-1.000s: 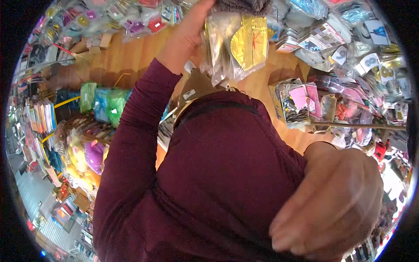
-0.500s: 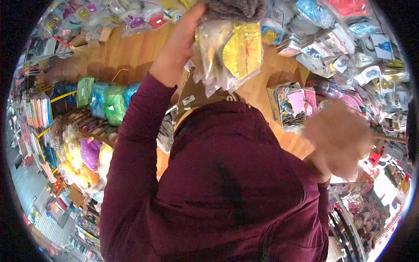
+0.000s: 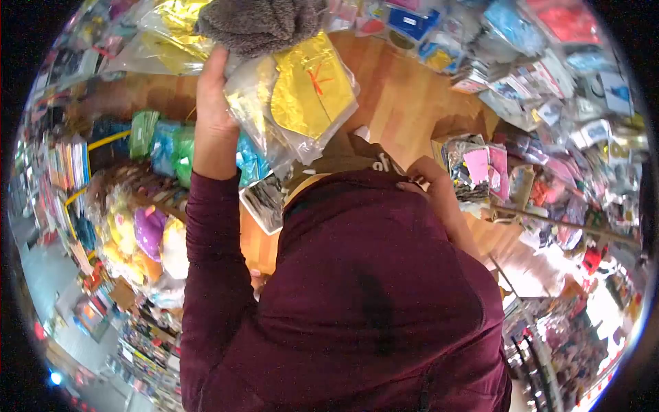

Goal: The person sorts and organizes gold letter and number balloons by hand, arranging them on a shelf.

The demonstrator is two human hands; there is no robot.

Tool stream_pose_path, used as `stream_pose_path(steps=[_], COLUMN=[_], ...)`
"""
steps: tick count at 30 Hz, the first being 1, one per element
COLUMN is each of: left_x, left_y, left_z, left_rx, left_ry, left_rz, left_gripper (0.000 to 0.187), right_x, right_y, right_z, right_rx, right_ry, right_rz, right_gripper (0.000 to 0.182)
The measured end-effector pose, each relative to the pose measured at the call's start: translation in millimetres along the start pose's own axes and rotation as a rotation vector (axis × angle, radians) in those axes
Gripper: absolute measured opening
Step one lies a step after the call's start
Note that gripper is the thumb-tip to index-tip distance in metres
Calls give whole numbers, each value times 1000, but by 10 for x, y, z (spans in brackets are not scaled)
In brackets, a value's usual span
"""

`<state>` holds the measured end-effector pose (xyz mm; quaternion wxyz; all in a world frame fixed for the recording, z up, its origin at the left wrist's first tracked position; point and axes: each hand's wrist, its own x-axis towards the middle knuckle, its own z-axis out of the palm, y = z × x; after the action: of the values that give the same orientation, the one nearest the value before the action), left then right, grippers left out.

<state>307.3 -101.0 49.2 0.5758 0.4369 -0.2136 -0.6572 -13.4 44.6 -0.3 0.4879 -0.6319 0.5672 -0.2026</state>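
Note:
My left hand (image 3: 216, 99) is raised at the upper left, closed around a fluffy grey cloth (image 3: 264, 24) and clear plastic packets. One packet of gold foil (image 3: 312, 86) bears a red mark like a K and hangs to the right of the hand. Another gold packet (image 3: 175, 31) spreads out to the left of the cloth. The thumb lies along the cloth's lower edge; the other fingers are hidden. My right hand (image 3: 432, 182) is at my waist, with bent fingers at the hem of my maroon sweatshirt (image 3: 371, 275).
A wooden floor (image 3: 391, 86) lies ahead. Packaged goods (image 3: 515, 27) crowd the right side, near a box of packets (image 3: 477, 168). On the left are blue and green bags (image 3: 182, 154) and bagged plush toys (image 3: 147, 233). A long stick (image 3: 563, 223) lies at right.
My left hand has moved left with the cloth and gold packets. My right hand, blurred out at the right before, has come in to the sweatshirt hem.

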Motion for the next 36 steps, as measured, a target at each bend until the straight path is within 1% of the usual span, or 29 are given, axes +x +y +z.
stream_pose_path(steps=[1, 3, 5, 6, 7, 9, 10, 11, 13, 14, 15, 16, 17, 18, 19, 21, 23, 24, 25, 26, 27, 28, 29, 30, 31, 32, 34, 35, 36], left_x=[-66, -154, -160, -139, -131, -124, -123, -125, -144, -172, -168, -144, -118, -72, -13, 43, 139, 200, 254, 272, 272, 278, 325, 380, 407, 406, 408, 450, 509], left_y=[17, 59, 74, 90, 106, 144, 150, 156, 161, 185, 187, 168, 145, 130, 103, 80, 35, 22, 8, 6, 5, 10, -1, -34, -53, -56, -50, -57, -78], left_z=[22, -54, -221, -357, -465, -555, -578, -574, -523, -413, -335, -362, -433, -414, -363, -202, -132, -167, -188, -69, 105, 211, 226, 219, 220, 276, 420, 402, 364], left_rx=[122, 72, -42, -227, -230, -231, -236, -240, -252, -132, -12, -21, -175, -327, -332, -132, -61, -169, -273, -264, -120, 21, 24, -76, -173, -166, -90, -77, -118], left_ry=[91, 138, 92, -64, -48, 0, 20, 39, 58, 111, 160, 150, 47, -61, -84, 99, 26, -66, -156, -176, -103, -29, -44, -101, -156, -163, -108, -119, -202], left_rz=[71, 78, 46, 7, 18, 50, 65, 79, 95, 134, 175, 174, 120, 62, 53, 65, 88, -10, -110, -122, -23, 79, 79, 60, 36, 30, 45, 40, 18], left_gripper=[41, 39, 39, 38, 38, 37, 37, 37, 37, 37, 38, 38, 37, 37, 37, 38, 39, 39, 40, 40, 39, 39, 39, 39, 38, 38, 38, 38, 37], right_x=[-24, -51, -40, -7, 45, 195, 262, 326, 441, 508, 583, 644, 679, 710, 749, 811, 876, 893, 916, 933, 924, 897, 888, 881, 853, 825, 860, 905, 970], right_y=[17, 19, 14, 17, 42, 163, 254, 291, 340, 396, 483, 583, 648, 652, 635, 701, 848, 868, 884, 889, 881, 863, 831, 802, 770, 723, 642, 615, 568], right_z=[10, 30, 53, 65, 82, 103, 103, 116, 158, 182, 215, 249, 266, 287, 325, 376, 422, 427, 439, 439, 427, 412, 374, 309, 234, 172, 50, 13, -10], right_rx=[51, 59, 61, 20, 17, -250, -352, -359, -425, -503, -511, -559, -605, -613, -617, -621, -630, -625, -632, -638, -633, -605, -579, -579, -500, -415, -347, -286, -178], right_ry=[29, 9, 167, 201, 184, 346, 349, 342, 347, 339, 346, 280, 217, 235, 206, 196, 169, 185, 143, 104, 125, 83, 40, 50, -43, -135, -147, -170, -139], right_rz=[95, 108, 156, 172, 164, -141, -191, -198, -39, -15, -16, 14, 52, 64, 54, 63, -60, -37, -37, -44, -35, -50, -70, -69, -49, -30, 18, 62, 43], right_gripper=[23, 20, 15, 13, 13, 14, 15, 15, 18, 23, 23, 25, 29, 29, 29, 29, 32, 32, 32, 33, 33, 34, 35, 35, 35, 34, 35, 36, 36])
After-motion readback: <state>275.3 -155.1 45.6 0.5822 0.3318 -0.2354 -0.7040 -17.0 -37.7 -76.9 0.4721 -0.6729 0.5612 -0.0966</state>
